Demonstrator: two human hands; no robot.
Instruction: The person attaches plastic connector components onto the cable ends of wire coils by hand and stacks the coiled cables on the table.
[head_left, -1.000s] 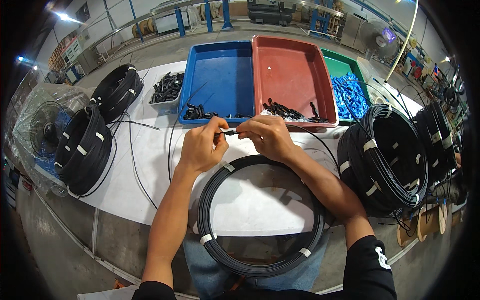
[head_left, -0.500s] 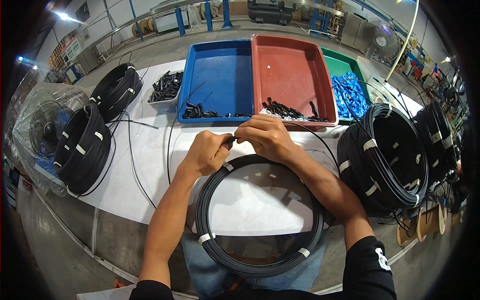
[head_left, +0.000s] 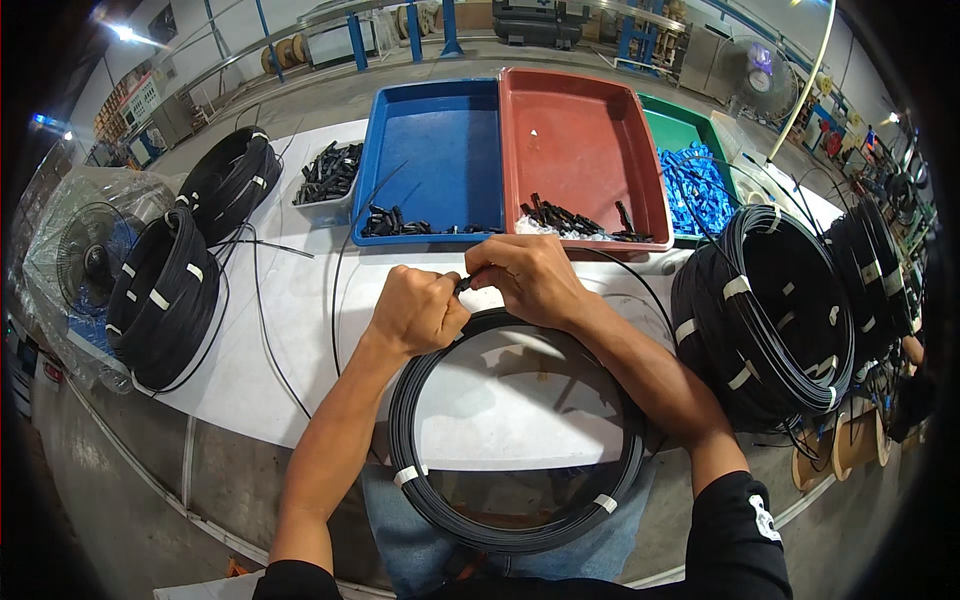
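- Small black piece [head_left: 463,286]: between the two hands, near the far side of the black cable coil [head_left: 402,430].
- Left hand [head_left: 415,310], right hand [head_left: 530,278]: fingers of each closed in a pinch on the piece, which they largely hide; its exact form is uncertain.
- Blue tray [head_left: 440,140]: black parts along its near edge.
- Red tray [head_left: 575,130]: black parts, white bits.
- Green tray [head_left: 685,115]: heaped blue parts.
- Pale tub [head_left: 326,214]: heaped black parts.

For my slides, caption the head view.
Left hand and right hand hold a black part by a coil, near blue tray and red tray.
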